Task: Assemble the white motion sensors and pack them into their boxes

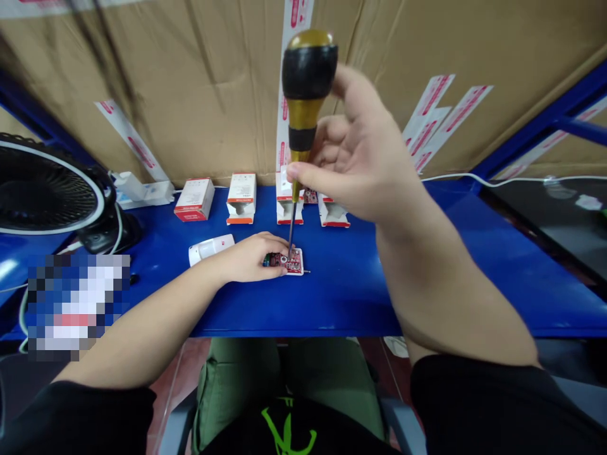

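Note:
In my right hand [351, 145] is a screwdriver [303, 117] with a black and gold handle, held upright between thumb and fingers. Its thin shaft points down, and the tip meets or hovers just over a red circuit board [294, 260]; I cannot tell which. The board sits in a white plastic casing [302, 265] on the blue table. My left hand [258, 256] is closed around the left end of that casing, thumb on the near side and fingers on the far side. Close to its wrist lies a white rounded cover [211, 248].
Several small white and red boxes stand along the back, including a closed one [194, 199] and an open one [241, 198]. A black fan [47, 186] is at the left, near a white power strip [145, 191]. Cardboard [227, 88] lines the back of the blue table [341, 303].

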`<action>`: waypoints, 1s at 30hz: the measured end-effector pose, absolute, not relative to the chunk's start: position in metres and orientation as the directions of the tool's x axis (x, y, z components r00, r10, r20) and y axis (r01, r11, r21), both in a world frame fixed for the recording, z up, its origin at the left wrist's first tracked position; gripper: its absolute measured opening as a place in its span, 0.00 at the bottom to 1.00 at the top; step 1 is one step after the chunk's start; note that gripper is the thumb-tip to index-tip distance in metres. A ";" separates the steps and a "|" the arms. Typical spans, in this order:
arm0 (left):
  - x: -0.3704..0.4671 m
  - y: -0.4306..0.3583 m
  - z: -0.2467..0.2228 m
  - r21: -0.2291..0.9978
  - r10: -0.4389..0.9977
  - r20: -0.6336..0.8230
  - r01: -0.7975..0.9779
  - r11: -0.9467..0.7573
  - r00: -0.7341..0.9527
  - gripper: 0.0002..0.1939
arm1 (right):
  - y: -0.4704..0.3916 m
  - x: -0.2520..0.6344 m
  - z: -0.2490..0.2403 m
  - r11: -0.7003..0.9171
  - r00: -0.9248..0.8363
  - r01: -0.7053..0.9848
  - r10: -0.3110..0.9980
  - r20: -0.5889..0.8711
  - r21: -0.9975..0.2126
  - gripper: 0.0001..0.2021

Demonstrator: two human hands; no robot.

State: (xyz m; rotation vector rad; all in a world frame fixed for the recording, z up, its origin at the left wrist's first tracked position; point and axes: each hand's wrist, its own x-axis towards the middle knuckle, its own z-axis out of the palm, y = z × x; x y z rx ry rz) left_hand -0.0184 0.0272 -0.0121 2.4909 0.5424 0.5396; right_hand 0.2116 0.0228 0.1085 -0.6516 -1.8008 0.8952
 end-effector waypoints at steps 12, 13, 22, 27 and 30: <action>-0.020 0.028 -0.013 0.577 0.489 0.255 0.275 -0.769 0.834 0.07 | 0.032 0.199 0.084 0.408 -0.459 -0.115 0.787 0.413 -0.905 0.15; -0.020 0.028 -0.013 0.577 0.487 0.256 0.272 -0.770 0.835 0.07 | 0.032 0.201 0.086 0.403 -0.473 -0.113 0.782 0.406 -0.908 0.14; -0.020 0.028 -0.015 0.574 0.480 0.259 0.266 -0.775 0.838 0.08 | 0.036 0.205 0.082 0.551 -0.349 -0.073 0.766 0.539 -0.831 0.20; -0.020 0.030 -0.018 0.584 0.483 0.265 0.260 -0.769 0.834 0.10 | 0.035 0.208 0.087 0.480 -0.459 -0.135 0.745 0.484 -0.867 0.16; -0.020 0.031 -0.020 0.587 0.478 0.269 0.251 -0.770 0.836 0.09 | 0.036 0.215 0.091 0.372 -0.548 -0.193 0.727 0.414 -0.908 0.18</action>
